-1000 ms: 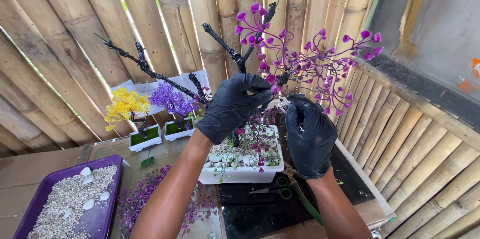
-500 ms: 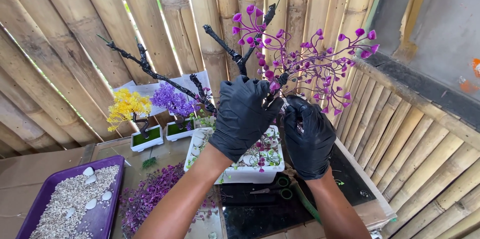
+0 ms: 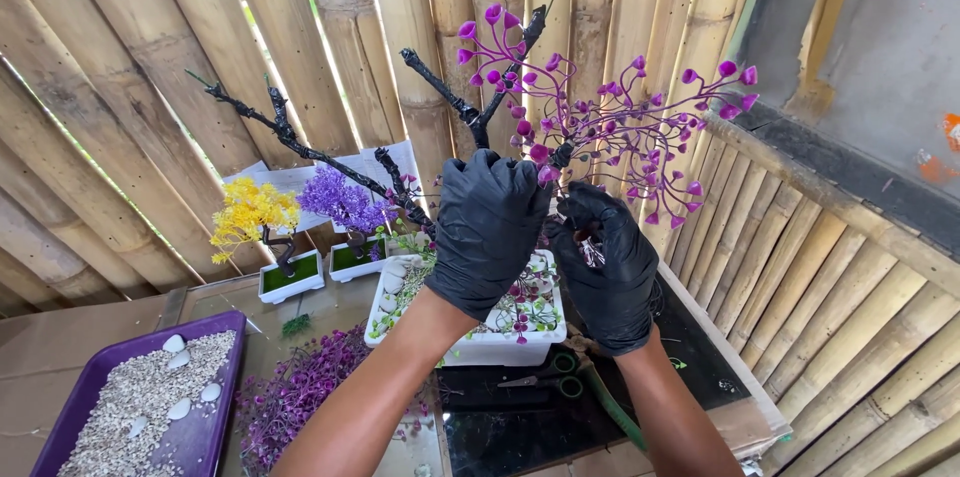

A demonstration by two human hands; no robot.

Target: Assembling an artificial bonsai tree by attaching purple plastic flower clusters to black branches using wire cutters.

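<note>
I see my 2 black-gloved hands raised over the worktop (image 3: 250, 302). My left hand (image 3: 487, 227) closes around the black branch (image 3: 470, 117) of an artificial tree, apparently steadying it. My right hand (image 3: 608, 272), at its 3 o'clock, pinches a sprig of purple blossoms (image 3: 640, 137) against that branch. The white planter (image 3: 500, 342) sits below, at 6 o'clock. A purple tray (image 3: 210, 442) of gravel lies at 8 o'clock.

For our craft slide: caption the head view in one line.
Two black-gloved hands, left hand and right hand, work purple sprigs onto a dark-branched artificial tree in a white pot.
</note>
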